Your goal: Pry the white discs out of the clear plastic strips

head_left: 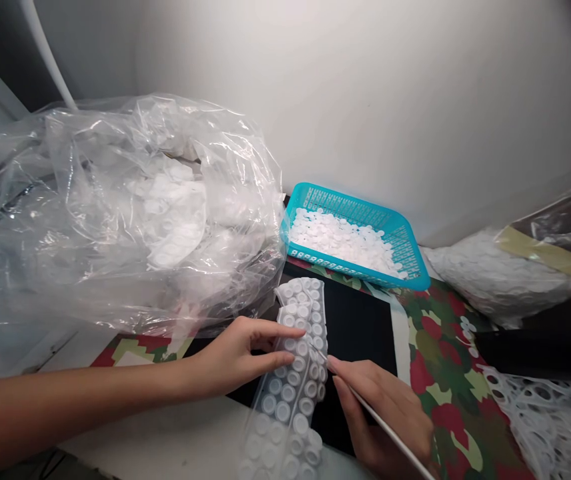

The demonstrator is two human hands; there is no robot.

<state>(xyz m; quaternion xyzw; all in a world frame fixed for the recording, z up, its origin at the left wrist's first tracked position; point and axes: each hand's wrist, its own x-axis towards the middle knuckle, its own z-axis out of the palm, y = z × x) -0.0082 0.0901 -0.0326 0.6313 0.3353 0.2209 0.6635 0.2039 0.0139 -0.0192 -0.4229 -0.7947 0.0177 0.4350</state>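
A translucent plastic sheet with rows of round white pieces (285, 390) lies lengthwise in front of me, over a black mat (358, 320). My left hand (238, 353) rests on it from the left, its forefinger and thumb stretched out and apart on the round pieces. Its other fingers are partly hidden. From the right, my right hand (390, 413) grips a thin white stick-like tool (380, 421) with a fine metal tip. That tip meets the sheet among the pieces, just right of my left fingertips.
Behind the sheet stands a turquoise basket (420, 270) with many small white discs. A big clear plastic bag (115, 233) bulges at the left. Another filled bag (505, 273) lies at the right, above white perforated scrap (550, 420). A camouflage-patterned cloth (440, 360) covers the right side.
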